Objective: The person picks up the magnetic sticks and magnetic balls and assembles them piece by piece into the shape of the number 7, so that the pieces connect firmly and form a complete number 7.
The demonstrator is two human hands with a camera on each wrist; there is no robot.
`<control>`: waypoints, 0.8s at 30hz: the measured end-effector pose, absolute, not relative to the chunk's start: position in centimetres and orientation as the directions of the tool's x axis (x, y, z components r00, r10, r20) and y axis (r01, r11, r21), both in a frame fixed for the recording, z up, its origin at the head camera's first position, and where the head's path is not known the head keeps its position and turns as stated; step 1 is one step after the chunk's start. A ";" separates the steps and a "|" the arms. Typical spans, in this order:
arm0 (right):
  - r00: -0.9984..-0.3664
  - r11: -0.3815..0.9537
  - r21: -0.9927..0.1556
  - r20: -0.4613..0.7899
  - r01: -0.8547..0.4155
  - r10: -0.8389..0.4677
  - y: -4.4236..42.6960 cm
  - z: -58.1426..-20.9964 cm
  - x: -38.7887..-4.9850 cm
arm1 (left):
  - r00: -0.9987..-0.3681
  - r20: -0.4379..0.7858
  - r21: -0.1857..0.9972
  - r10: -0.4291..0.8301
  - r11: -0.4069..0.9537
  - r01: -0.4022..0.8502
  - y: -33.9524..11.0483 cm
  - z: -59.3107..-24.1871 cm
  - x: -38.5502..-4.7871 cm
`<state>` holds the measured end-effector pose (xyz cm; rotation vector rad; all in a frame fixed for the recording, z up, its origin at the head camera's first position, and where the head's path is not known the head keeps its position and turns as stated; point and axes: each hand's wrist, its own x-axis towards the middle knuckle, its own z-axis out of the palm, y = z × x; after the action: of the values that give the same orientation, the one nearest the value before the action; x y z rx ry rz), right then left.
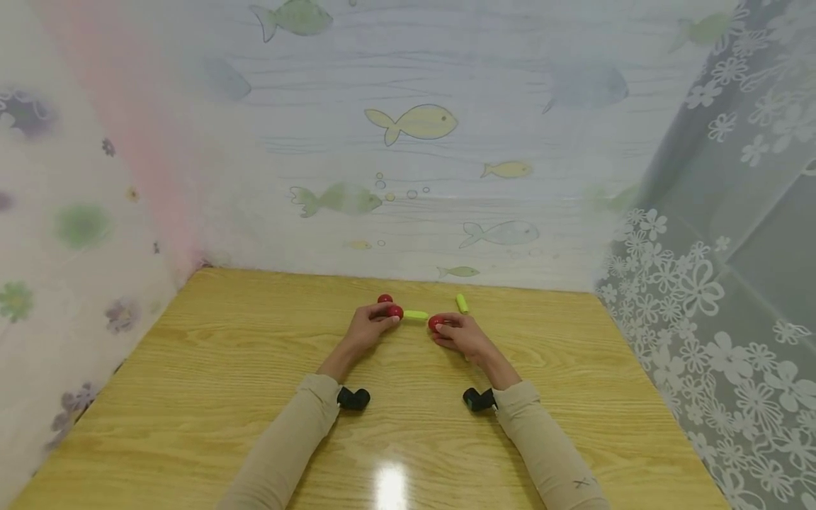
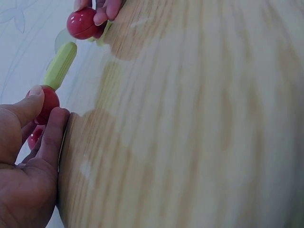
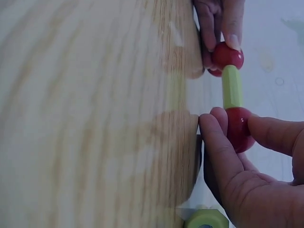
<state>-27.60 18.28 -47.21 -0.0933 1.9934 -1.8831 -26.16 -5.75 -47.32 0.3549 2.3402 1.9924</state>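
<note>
My left hand (image 1: 366, 327) pinches a glossy red ball (image 2: 49, 105) between thumb and fingers. From that ball a yellow-green stick (image 1: 416, 315) reaches toward the right. A second red ball (image 1: 436, 324) is pinched by my right hand (image 1: 467, 336) near the stick's other end. In the left wrist view a gap shows between this ball (image 2: 81, 23) and the stick's free tip; in the right wrist view the ball (image 3: 240, 129) overlaps the stick. Another red ball (image 1: 385, 299) lies just behind the left hand, partly covered by its fingers.
A second yellow-green stick (image 1: 462, 304) lies on the wooden table (image 1: 408, 439) beyond the right hand. Its six-sided end (image 3: 206, 219) shows low in the right wrist view. A fish-patterned curtain (image 1: 408, 212) hangs at the table's far edge, with patterned sheets at both sides.
</note>
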 end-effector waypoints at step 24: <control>-0.931 0.138 -0.970 -0.232 0.200 -0.282 17.7 -47.0 -28.4 | -0.984 0.108 0.984 0.140 0.129 0.126 -5.8 -50.5 -28.4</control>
<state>-28.44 17.71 -47.03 -0.0788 2.0626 -1.8500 -28.38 -5.80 -50.52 0.2782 2.3520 2.0478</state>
